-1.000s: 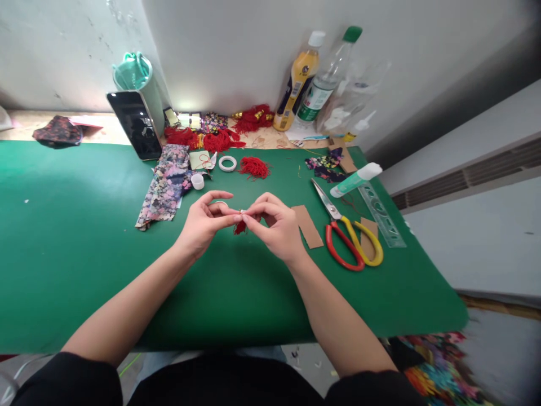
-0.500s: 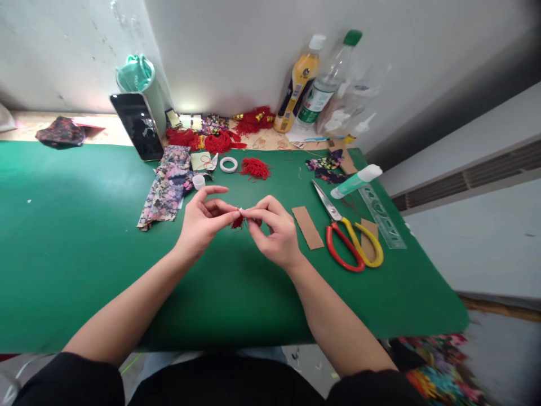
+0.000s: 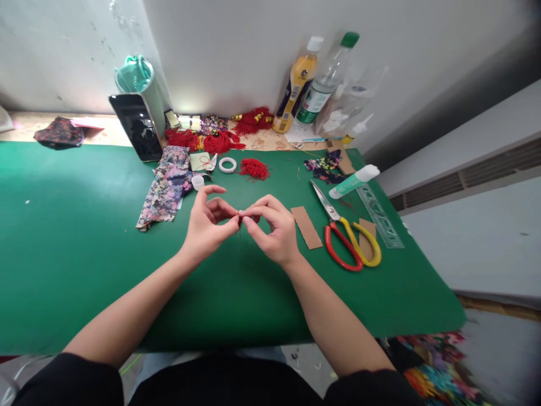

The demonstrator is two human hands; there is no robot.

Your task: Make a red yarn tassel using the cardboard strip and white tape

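Observation:
Between the fingertips of both hands is a small red tassel (image 3: 240,220), mostly hidden now, with a bit of white at its top. My left hand (image 3: 210,219) pinches it from the left with thumb and fingers, its index finger raised and curved. From the right, my right hand (image 3: 273,228) closes thumb and fingertips on the same piece. The hands meet above the green table mat (image 3: 236,293). Beyond them lie a bundle of red thread (image 3: 253,168), a roll of white tape (image 3: 227,164) and a small white cap (image 3: 198,181).
Scissors (image 3: 333,214) with red and yellow handles, a cardboard strip (image 3: 306,228), a glue stick (image 3: 354,181) and a clear ruler (image 3: 380,217) lie right. Floral fabric (image 3: 166,186) lies left, below a leaning phone (image 3: 136,127). Bottles (image 3: 297,84) and red tassels (image 3: 253,120) line the wall.
The fingertips have drawn closer together around the tassel, so less of its red strands shows. Both hands stay in nearly the same place.

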